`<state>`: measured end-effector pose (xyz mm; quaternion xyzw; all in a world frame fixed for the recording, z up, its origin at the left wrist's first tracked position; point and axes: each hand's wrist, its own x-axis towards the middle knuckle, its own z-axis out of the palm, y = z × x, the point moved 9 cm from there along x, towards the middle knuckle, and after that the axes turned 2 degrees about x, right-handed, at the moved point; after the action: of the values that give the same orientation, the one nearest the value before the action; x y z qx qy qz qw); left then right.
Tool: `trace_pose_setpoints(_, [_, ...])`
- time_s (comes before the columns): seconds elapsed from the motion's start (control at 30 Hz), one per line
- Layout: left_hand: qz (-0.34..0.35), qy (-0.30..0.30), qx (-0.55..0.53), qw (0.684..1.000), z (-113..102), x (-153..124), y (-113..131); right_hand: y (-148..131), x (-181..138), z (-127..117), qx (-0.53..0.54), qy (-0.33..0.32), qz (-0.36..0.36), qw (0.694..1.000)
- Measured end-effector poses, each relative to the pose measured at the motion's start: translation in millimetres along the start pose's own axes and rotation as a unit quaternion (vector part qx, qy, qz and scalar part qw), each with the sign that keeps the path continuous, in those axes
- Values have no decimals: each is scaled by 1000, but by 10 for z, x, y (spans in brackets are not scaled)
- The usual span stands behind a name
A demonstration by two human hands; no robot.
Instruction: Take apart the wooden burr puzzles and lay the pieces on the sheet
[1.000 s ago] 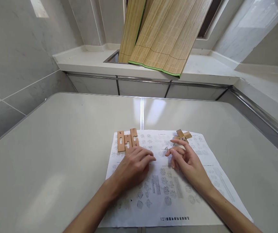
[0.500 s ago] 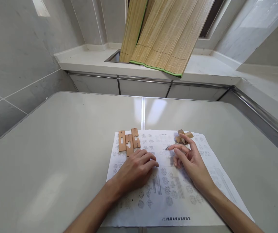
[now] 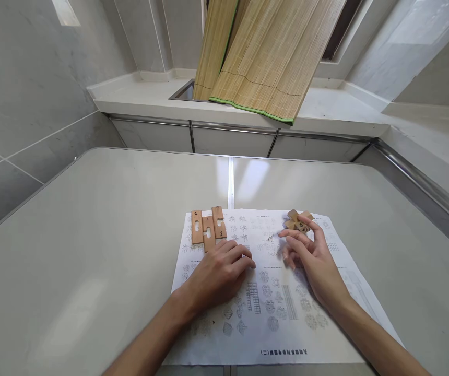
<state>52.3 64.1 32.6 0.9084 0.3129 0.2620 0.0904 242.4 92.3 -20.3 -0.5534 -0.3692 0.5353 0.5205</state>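
A printed sheet [image 3: 224,350] with many small line diagrams lies on the table. My left hand [image 3: 224,269] rests on it, fingers loosely bent and apart, nothing visible in them. Just beyond it are three flat slotted wooden puzzle pieces side by side: one marked 2 [image 3: 196,237], a middle one [image 3: 209,244] and a notched one [image 3: 220,231]. My right hand [image 3: 314,256] hovers over the sheet's right half with its fingers spread. Its index fingertip is at a crossed cluster of wooden pieces [image 3: 292,223] bearing a dark mark; whether it touches is unclear.
The pale table [image 3: 91,250] has a seam [image 3: 231,183] across its middle. Behind it runs a white ledge [image 3: 146,102] with a sink edge. A green-edged bamboo mat [image 3: 263,78] hangs over the ledge. Tiled walls [image 3: 32,78] stand at the left.
My right hand has shifted slightly to the right, and more of the crossed wooden cluster and its mark now shows. The left hand and the flat pieces stay practically where they were.
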Motion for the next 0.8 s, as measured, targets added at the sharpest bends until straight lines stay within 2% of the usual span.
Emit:
trace_pose_setpoints(0.3, [-4, -3, -5, 1000, 12, -4, -21, 30, 23, -56, -8, 17, 12, 1000])
trace_pose_setpoints(0.8, [-3, 1, 5, 1000, -18, 2, -13, 16, 11, 22, -30, -11, -9, 999])
